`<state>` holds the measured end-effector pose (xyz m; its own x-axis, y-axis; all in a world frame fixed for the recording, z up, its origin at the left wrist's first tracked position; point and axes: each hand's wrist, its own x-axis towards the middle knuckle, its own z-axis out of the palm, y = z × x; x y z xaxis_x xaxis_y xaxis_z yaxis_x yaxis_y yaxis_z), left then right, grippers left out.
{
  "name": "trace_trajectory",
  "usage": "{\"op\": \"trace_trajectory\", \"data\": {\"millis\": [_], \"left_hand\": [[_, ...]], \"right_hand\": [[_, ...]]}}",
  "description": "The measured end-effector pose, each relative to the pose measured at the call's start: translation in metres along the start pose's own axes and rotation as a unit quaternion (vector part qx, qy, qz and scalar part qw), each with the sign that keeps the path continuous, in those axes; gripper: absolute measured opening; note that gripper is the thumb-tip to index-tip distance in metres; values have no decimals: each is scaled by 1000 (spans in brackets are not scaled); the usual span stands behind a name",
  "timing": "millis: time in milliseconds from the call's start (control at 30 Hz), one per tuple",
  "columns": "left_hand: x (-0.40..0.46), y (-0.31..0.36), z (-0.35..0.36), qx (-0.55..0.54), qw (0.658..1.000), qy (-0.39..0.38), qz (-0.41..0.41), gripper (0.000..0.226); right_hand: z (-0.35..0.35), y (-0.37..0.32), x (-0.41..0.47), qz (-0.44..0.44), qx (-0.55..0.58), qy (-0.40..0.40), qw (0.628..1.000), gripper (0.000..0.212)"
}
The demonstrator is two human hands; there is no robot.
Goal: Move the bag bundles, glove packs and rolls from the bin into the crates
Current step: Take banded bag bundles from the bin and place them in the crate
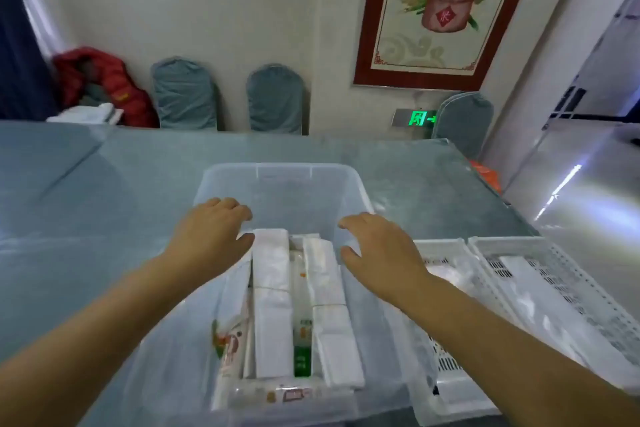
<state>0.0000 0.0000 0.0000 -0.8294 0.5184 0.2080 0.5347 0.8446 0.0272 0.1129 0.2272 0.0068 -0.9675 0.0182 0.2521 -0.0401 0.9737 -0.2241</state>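
Note:
A clear plastic bin (284,173) stands on the table before me. Inside lie two long white bag bundles (272,302) (332,315), a green-labelled pack (303,354) between them, and printed glove packs (230,347) along the left and front. My left hand (211,229) hovers over the bin's left side, fingers spread, empty. Over the right side hangs my right hand (377,246), also spread and holding nothing. Two white slotted crates (446,246) (540,246) sit right of the bin; the far one holds a white bundle (530,277).
The table (104,201) has a grey-blue cover. Covered chairs (183,94) line the far wall, with a red jacket (110,83) at the left. An orange bag (488,173) lies past the table's right edge, beside a shiny floor.

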Motion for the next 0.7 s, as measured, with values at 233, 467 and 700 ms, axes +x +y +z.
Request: {"op": "trace_trajectory", "data": {"millis": [233,467,700], "left_hand": [[10,-44,24,17,1000,10,16,37],[3,-63,50,-71,997,30,-2,30],[4,-66,55,-98,994,43,-12,28]], "right_hand": [[85,-32,66,65,131,-154,977,34],[170,-46,76,201,204,-272,919,44],[194,-57,66,326,213,-248,887,76]]}}
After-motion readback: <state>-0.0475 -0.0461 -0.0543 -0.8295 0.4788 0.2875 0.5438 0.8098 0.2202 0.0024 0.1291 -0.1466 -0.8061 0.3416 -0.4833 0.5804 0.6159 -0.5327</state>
